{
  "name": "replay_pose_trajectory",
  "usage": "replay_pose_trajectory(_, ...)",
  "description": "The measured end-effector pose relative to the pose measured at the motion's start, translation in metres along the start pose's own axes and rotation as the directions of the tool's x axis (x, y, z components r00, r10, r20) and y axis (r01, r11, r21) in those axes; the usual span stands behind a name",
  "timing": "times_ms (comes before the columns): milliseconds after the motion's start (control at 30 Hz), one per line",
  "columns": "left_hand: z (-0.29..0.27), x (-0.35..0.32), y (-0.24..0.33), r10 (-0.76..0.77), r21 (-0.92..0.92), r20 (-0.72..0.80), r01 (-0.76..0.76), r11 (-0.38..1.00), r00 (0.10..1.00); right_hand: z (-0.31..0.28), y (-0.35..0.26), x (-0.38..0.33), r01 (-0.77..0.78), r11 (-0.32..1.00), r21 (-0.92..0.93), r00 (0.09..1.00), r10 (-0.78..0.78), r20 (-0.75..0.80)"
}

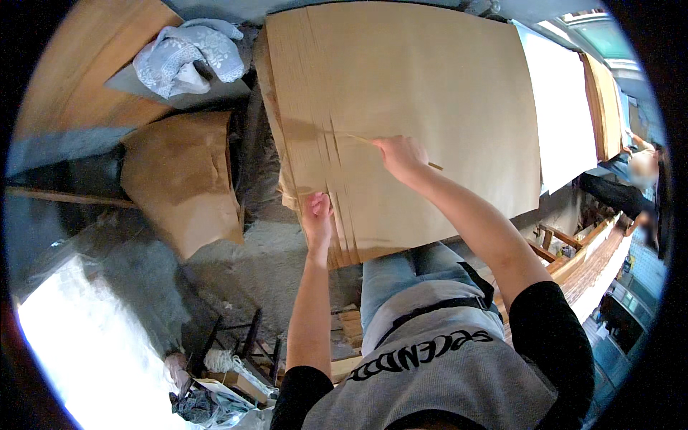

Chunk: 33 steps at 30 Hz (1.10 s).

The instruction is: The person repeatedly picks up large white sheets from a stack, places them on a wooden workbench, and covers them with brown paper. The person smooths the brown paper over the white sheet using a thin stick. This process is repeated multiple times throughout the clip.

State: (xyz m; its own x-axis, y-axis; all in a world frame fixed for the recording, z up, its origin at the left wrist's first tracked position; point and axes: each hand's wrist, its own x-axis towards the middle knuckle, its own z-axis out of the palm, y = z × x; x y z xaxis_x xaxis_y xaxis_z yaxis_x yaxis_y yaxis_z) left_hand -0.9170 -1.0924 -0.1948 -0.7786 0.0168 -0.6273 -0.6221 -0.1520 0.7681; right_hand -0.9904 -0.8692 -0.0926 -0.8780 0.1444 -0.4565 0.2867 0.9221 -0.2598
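A wide stack of brown paper sheets (430, 79) lies in front of me, with its left edges fanned into narrow staggered strips. My right hand (403, 156) is closed around a thin light-brown stick (435, 166), above the middle-left of the top sheet. The stick's slender tip points left toward the fanned edges, and its other end shows behind the hand. At the near left edge of the stack is my left hand (317, 209), fingers curled in against the sheet edges. Whatever lies between those fingers is hidden.
Left of the stack hangs a folded brown sheet (183, 183), with a white lace cloth (188, 59) beyond it. White sheets (559, 100) continue to the right. Wooden beams (584, 261) stand at lower right, and another person (634, 168) is at far right. Clutter and rope (223, 362) lie below left.
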Motion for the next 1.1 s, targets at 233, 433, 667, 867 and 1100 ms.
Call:
replay_pose_trajectory(233,0.009,-0.023,0.031,-0.271,0.245,0.197,0.221,0.944,0.942,0.053,0.061,0.013,0.132,0.834,0.537,0.991,-0.101,-0.086)
replay_pose_trajectory(433,-0.022,-0.092,-0.018,-0.361,-0.09,0.381,0.423,0.902,0.851,0.016,0.146,-0.063,-0.082,0.832,0.549,0.975,0.182,-0.131)
replay_pose_trajectory(667,0.038,-0.168,-0.089,-0.314,-0.446,0.572,0.609,0.656,0.757,0.035,0.29,-0.189,-0.421,0.771,0.478,0.878,0.479,0.001)
replay_pose_trajectory(867,0.143,-0.162,-0.146,-0.495,-0.312,0.198,0.533,0.786,0.846,0.014,0.353,-0.225,-0.423,0.822,0.381,0.877,0.477,-0.054)
replay_pose_trajectory(1100,0.177,-0.176,-0.152,-0.384,-0.211,-0.125,0.353,0.911,0.915,-0.008,0.414,-0.227,-0.351,0.934,0.062,0.92,0.356,-0.161)
